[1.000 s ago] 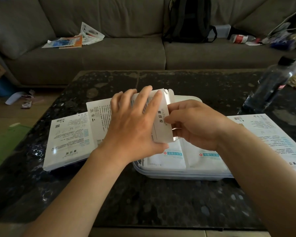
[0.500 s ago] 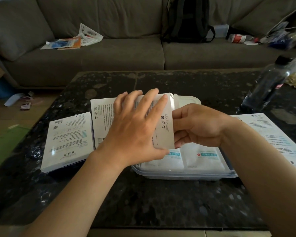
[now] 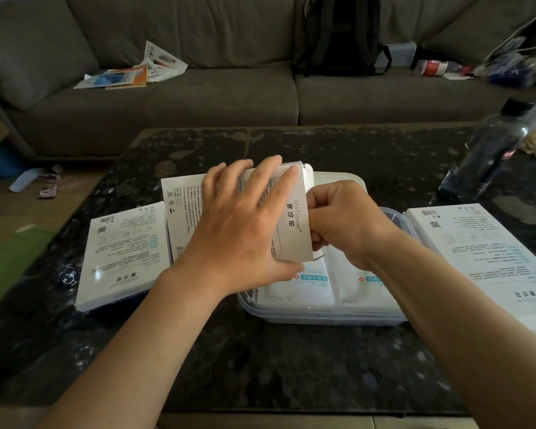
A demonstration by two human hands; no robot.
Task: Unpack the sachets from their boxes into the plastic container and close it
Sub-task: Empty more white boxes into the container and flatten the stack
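Right hand (image 3: 347, 224) has closed on the box (image 3: 293, 221) end, fingers pinching it; left hand (image 3: 239, 236) fingers clamp it. Below them, sachets (image 3: 297, 289) occupy the container (image 3: 322, 318); other boxes (image 3: 124, 255) and closing probably remain.

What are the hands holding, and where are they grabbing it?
The left hand grips a white box across its wide face, thumb under its lower edge. The right hand pinches the box's open end; the exact spot is hidden.

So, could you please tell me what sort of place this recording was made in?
Most likely a home living room: a grey sofa with a black backpack and loose papers on it stands behind a low, dark stone coffee table.
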